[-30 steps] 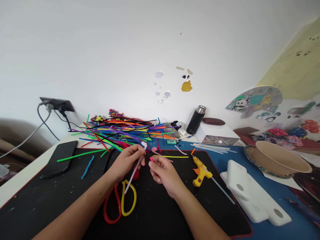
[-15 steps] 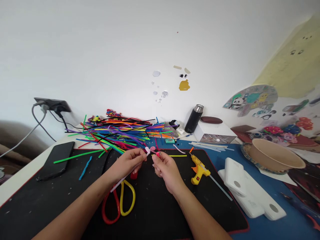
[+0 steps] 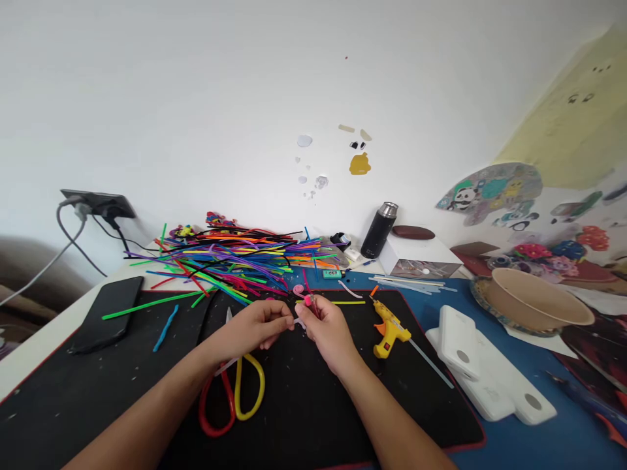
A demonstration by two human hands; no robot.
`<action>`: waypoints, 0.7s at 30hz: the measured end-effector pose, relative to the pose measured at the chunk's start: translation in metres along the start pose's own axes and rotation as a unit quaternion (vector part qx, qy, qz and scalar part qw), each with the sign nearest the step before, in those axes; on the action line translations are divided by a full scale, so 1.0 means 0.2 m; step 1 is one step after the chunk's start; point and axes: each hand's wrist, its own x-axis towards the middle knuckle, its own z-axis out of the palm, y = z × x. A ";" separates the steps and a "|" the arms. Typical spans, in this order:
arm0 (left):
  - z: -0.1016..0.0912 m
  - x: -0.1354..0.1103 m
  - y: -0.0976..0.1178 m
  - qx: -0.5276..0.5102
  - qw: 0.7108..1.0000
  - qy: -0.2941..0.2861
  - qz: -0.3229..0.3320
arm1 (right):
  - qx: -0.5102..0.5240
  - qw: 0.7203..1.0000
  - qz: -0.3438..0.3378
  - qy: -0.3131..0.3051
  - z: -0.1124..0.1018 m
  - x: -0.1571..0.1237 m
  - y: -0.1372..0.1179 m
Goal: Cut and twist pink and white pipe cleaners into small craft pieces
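Both my hands meet over the black mat [image 3: 98, 385]. My left hand [image 3: 255, 326] is closed in a pinch on a pale pink pipe cleaner [image 3: 226, 365] that trails back under the wrist. My right hand [image 3: 327, 329] is closed on a small bright pink piece [image 3: 308, 301] at its fingertips. The fingertips of the two hands touch. Red and yellow scissors [image 3: 235, 391] lie on the mat under my left forearm. A pink coiled piece [image 3: 298, 289] rests just beyond my fingers.
A big heap of coloured pipe cleaners [image 3: 230, 258] lies behind the hands. A yellow glue gun [image 3: 389, 329] is to the right, a black phone [image 3: 105, 313] to the left, a black flask [image 3: 378, 230], white boards [image 3: 484, 372] and a tan bowl [image 3: 533, 300] further right.
My left hand has lowered and drawn the pale pink pipe cleaner down toward the mat. My right hand has moved up to meet it, fingertips now together.
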 end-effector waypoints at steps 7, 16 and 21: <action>-0.02 0.02 -0.03 -0.098 0.995 0.015 -0.015 | 0.172 0.983 0.025 0.054 -0.03 0.02 -0.08; 0.04 -0.02 0.03 -0.030 0.995 0.072 0.064 | 0.192 0.979 0.047 0.054 0.02 -0.01 -0.07; 0.04 0.00 0.04 -0.017 0.988 0.125 0.092 | 0.176 0.982 0.048 0.037 0.05 -0.02 -0.06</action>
